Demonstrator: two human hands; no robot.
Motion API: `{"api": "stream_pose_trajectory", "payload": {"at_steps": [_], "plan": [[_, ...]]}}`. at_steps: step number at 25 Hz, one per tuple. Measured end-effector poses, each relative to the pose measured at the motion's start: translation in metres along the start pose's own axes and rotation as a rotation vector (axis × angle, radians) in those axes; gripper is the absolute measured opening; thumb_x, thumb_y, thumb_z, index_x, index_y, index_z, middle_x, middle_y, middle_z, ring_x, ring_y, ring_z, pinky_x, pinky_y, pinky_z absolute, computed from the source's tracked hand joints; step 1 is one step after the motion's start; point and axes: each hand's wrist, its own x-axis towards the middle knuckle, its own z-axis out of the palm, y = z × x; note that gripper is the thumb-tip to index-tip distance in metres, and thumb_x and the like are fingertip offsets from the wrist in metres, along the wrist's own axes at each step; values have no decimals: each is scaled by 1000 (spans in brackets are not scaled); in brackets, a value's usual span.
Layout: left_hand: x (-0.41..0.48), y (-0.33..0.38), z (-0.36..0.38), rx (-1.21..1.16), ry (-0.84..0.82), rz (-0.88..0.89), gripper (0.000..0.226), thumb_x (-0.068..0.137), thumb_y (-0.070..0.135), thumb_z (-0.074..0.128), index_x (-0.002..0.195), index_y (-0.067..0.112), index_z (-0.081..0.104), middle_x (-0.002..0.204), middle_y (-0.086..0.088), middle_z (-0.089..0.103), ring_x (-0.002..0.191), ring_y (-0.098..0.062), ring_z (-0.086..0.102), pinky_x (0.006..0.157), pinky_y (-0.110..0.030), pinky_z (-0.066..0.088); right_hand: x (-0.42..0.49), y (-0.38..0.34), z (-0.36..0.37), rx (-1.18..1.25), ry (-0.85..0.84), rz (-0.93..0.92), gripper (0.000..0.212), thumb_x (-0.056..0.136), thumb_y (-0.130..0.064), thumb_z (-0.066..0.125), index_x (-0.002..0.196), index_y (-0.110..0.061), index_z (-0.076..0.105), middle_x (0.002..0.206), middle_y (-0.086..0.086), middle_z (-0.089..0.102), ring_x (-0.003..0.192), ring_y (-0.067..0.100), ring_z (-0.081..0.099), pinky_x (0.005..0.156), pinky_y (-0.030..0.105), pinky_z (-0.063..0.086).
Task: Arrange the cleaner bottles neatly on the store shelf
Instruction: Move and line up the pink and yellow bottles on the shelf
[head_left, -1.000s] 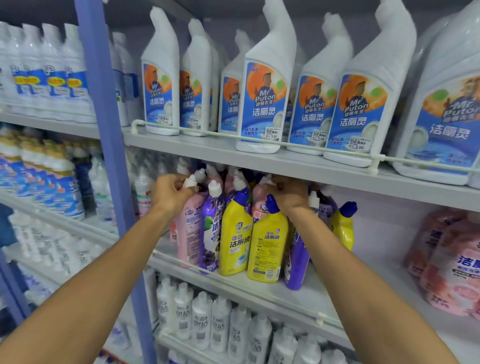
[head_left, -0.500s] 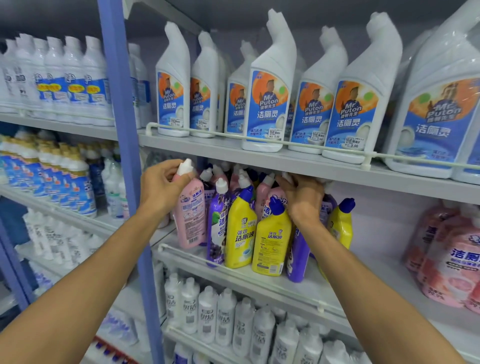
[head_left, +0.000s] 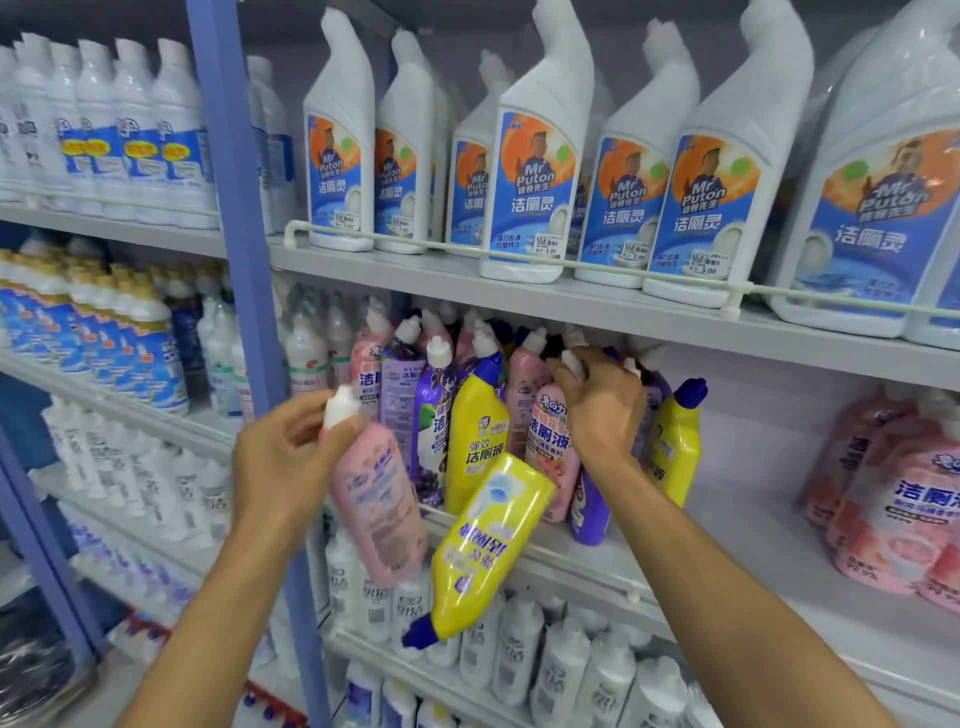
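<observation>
Store shelf (head_left: 753, 499): a packed row of bottles (head_left: 475, 431) stands upright behind the rail. 1 yellow bottle (head_left: 488, 545) hangs in front of it, cap down and long axis tilted. It is below and between both sets of fingers, held by neither and seemingly falling. The right hand (head_left: 602, 410) is nearer its base, fingers curled on a shelved bottle's cap (head_left: 571, 364). The left hand (head_left: 280, 462) pinches a pink bottle (head_left: 379, 499) by the neck.

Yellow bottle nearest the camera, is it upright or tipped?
Tipped, nearly upside down: the yellow bottle has its blue cap pointing down and its base up at the shelf edge.
</observation>
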Motion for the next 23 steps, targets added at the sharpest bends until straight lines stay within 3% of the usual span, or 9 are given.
{"api": "stream_pose_trajectory", "payload": {"at_steps": [4, 6, 9, 12, 15, 20, 23], "plan": [[-45, -30, -6, -112, 45, -157, 23, 84, 5, 78, 92, 27, 73, 85, 10, 79, 78, -4, 72, 72, -16, 59, -3, 2, 2, 83, 86, -73, 21, 89, -32, 76, 98, -13, 77, 83, 7, 77, 79, 30, 70, 79, 30, 50], [-47, -32, -8, -101, 28, -186, 21, 83, 8, 79, 95, 25, 75, 88, 5, 79, 84, -9, 73, 76, -22, 59, -4, -3, -2, 137, 140, -98, 20, 87, -31, 77, 95, -12, 78, 81, 5, 77, 73, 23, 69, 68, 24, 43], [-48, -25, -9, -156, 43, -204, 21, 83, 8, 80, 100, 20, 75, 95, 0, 79, 92, -16, 72, 81, -23, 58, -5, -10, -11, 239, 182, -72, 27, 88, -38, 75, 100, -13, 79, 82, 1, 77, 73, 10, 64, 71, 16, 42], [-46, -6, 5, -182, -26, -165, 22, 82, 7, 79, 100, 21, 76, 95, 2, 79, 90, -12, 72, 82, -24, 59, -7, -11, -24, 323, 197, -19, 33, 87, -47, 74, 94, -16, 79, 82, -2, 76, 75, 16, 67, 76, 34, 54], [-36, 13, 27, -224, -108, -105, 22, 83, 7, 78, 104, 15, 76, 99, -4, 79, 89, -13, 72, 77, -20, 59, -11, -13, -50, 345, 147, -25, 33, 89, -50, 73, 92, -18, 77, 82, -4, 74, 75, 19, 66, 72, 44, 53], [-36, 36, 72, -294, -263, -67, 22, 84, 6, 78, 103, 17, 75, 97, -3, 80, 88, -14, 73, 74, -23, 58, -32, -19, -110, 397, 61, -21, 19, 90, -39, 74, 97, -22, 78, 85, -11, 75, 76, 7, 68, 74, 32, 56], [-43, 40, 104, -289, -357, -63, 23, 85, 11, 79, 106, 19, 75, 102, -3, 79, 98, -22, 74, 85, -35, 59, -34, -9, -142, 412, 44, 10, 15, 91, -32, 76, 98, -20, 79, 83, -11, 76, 74, 3, 68, 71, 19, 53]]}}
